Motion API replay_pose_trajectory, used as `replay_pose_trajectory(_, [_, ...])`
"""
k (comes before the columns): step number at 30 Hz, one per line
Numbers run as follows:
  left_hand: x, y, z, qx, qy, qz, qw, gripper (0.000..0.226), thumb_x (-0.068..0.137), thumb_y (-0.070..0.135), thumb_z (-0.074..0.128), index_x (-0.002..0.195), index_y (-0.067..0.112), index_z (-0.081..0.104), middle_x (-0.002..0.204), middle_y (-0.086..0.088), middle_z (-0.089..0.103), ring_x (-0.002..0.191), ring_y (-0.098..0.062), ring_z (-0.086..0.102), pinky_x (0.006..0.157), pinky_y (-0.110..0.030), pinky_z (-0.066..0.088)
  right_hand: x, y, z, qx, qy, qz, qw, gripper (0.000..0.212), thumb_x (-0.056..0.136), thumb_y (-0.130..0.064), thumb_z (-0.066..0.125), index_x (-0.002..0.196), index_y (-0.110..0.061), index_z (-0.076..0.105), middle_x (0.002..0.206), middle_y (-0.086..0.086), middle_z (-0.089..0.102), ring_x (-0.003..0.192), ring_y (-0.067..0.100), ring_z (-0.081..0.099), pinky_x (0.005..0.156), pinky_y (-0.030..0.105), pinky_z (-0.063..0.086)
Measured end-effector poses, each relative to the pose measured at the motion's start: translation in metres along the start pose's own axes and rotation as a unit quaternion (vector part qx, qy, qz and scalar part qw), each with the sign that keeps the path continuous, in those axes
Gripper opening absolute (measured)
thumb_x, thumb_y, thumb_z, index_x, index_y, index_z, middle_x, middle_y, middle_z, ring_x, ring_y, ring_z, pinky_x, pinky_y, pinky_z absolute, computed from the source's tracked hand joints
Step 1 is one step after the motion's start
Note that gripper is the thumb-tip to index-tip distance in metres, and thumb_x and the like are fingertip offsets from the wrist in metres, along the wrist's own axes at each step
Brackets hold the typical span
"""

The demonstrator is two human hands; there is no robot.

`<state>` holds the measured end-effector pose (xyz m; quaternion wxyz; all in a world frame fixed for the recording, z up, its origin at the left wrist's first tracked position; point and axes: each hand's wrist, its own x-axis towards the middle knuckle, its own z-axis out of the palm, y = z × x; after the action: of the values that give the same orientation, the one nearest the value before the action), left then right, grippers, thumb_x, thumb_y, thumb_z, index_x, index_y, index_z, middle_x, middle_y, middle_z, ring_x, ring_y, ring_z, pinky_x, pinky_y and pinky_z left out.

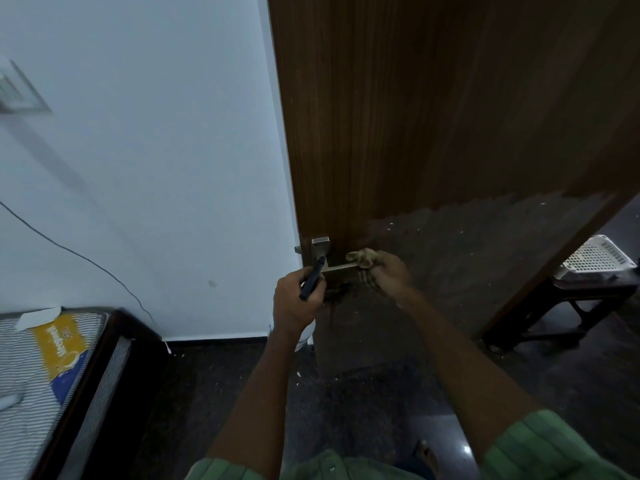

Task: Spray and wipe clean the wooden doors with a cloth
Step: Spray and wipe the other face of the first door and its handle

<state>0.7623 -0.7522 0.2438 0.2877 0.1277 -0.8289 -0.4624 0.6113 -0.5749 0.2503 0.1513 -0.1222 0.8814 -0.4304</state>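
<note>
Starting at the door handle (pixel 341 268), we take it as our landmark: a pale metal lever whose long axis runs level across the wooden door (pixel 398 133), from its square backplate near the door's free edge out toward the hinge side. Our cloth (pixel 363 258) sits bunched right on the outer end of that lever, touching it, with a striped tail hanging just below. Our right hand (pixel 388 275) is clenched round the cloth and lies at the lever's tip, so it is the nearer hand for wiping; we judge the next stroke should run along the lever's length, back toward the backplate.

On the backplate side of the handle, our left hand (pixel 298 303) is curled round a dark, slim spray nozzle or trigger (pixel 313 280) that slants up toward the plate; the bottle's pale body (pixel 304 337) shows just below the wrist. Whether the nozzle touches the plate we cannot tell.

Below and beyond the handle the door's surface looks dull and speckled, above it glossy brown. Farther out from the handle, a bed (pixel 52 368) lies by the white wall (pixel 156 168), and a white basket (pixel 595 258) rests on a dark stool past the door.
</note>
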Motion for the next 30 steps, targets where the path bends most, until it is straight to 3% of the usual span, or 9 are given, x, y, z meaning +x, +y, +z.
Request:
replay_pose_trajectory(2, [0.003,-0.003,-0.004,0.008,0.006,0.001,1.000,0.017,0.094,0.031,0.062,0.077,0.028,0.063,0.059,0.018,0.054,0.054,-0.013,0.054,0.053,-0.013,0.036,-0.017,0.004,0.023,0.279,-0.034,0.134,0.950,0.028,0.099,-0.001,0.053,0.119,-0.006,0.072,0.099,0.013,0.075,0.085,0.026,0.071,0.074,0.040,0.061])
replay_pose_trajectory(5, [0.002,-0.003,-0.008,0.014,0.002,0.006,1.000,0.018,0.094,0.031,0.062,0.076,0.027,0.062,0.058,0.018,0.054,0.053,-0.011,0.054,0.054,-0.010,0.034,-0.038,-0.009,0.065,0.648,-0.102,0.207,0.726,0.036,0.106,-0.007,0.046,0.138,0.002,0.059,0.116,0.021,0.071,0.103,0.032,0.068,0.089,0.046,0.059])
replay_pose_trajectory(7, [0.000,-0.003,-0.010,0.021,-0.001,0.004,1.000,0.018,0.093,0.031,0.063,0.075,0.028,0.062,0.057,0.018,0.054,0.053,-0.010,0.054,0.053,-0.010,0.033,-0.042,-0.028,0.088,0.760,-0.096,0.236,0.598,0.037,0.108,-0.014,0.044,0.136,0.007,0.058,0.108,0.022,0.072,0.103,0.032,0.066,0.087,0.045,0.058])
replay_pose_trajectory(9, [-0.001,-0.008,-0.014,0.020,0.005,-0.004,1.000,0.020,0.092,0.028,0.064,0.073,0.034,0.060,0.055,0.018,0.054,0.053,-0.009,0.052,0.052,-0.012,0.031,-0.047,-0.045,0.103,0.782,-0.093,0.250,0.564,0.035,0.109,-0.018,0.044,0.126,0.005,0.063,0.102,0.023,0.074,0.102,0.033,0.067,0.089,0.045,0.054])
replay_pose_trajectory(14, [-0.001,-0.013,-0.014,0.013,0.002,-0.001,1.000,0.023,0.092,0.039,0.059,0.069,0.038,0.056,0.055,0.013,0.053,0.051,-0.013,0.048,0.051,-0.030,0.036,-0.036,-0.027,0.088,0.773,-0.084,0.239,0.582,0.031,0.107,-0.017,0.047,0.124,0.002,0.065,0.122,0.020,0.069,0.117,0.032,0.063,0.118,0.047,0.040])
replay_pose_trajectory(20, [0.009,-0.014,-0.020,0.012,0.011,0.012,1.000,0.025,0.092,0.046,0.056,0.080,0.026,0.066,0.063,0.017,0.058,0.056,-0.015,0.055,0.053,-0.026,0.041,-0.038,-0.036,0.098,0.775,-0.059,0.259,0.573,0.041,0.109,-0.026,0.044,0.136,0.001,0.058,0.132,0.024,0.063,0.120,0.037,0.060,0.113,0.051,0.043])
replay_pose_trajectory(25, [0.013,-0.014,-0.018,0.011,0.007,0.012,1.000,0.026,0.092,0.043,0.056,0.077,0.025,0.065,0.061,0.014,0.057,0.054,-0.016,0.054,0.052,-0.029,0.042,-0.044,-0.049,0.081,0.631,0.069,0.239,0.735,0.019,0.106,-0.007,0.049,0.115,-0.008,0.066,0.103,0.009,0.070,0.089,0.021,0.068,0.067,0.032,0.057])
replay_pose_trajectory(28, [0.012,-0.021,-0.021,0.014,0.021,-0.001,1.000,0.022,0.095,0.033,0.060,0.075,0.024,0.064,0.059,0.014,0.055,0.053,-0.018,0.053,0.051,-0.032,0.044,-0.046,-0.041,0.077,0.254,0.271,0.129,0.920,0.025,0.097,-0.005,0.056,0.117,-0.012,0.069,0.110,0.004,0.066,0.103,0.024,0.062,0.083,0.032,0.051])
replay_pose_trajectory(30, [0.010,-0.025,-0.023,0.014,0.023,-0.012,1.000,0.021,0.096,0.028,0.061,0.075,0.025,0.064,0.058,0.014,0.054,0.052,-0.017,0.052,0.052,-0.030,0.044,-0.047,-0.023,0.081,0.007,0.345,-0.004,0.939,0.046,0.081,-0.006,0.066,0.126,-0.014,0.067,0.116,0.002,0.065,0.109,0.025,0.055,0.089,0.038,0.045])
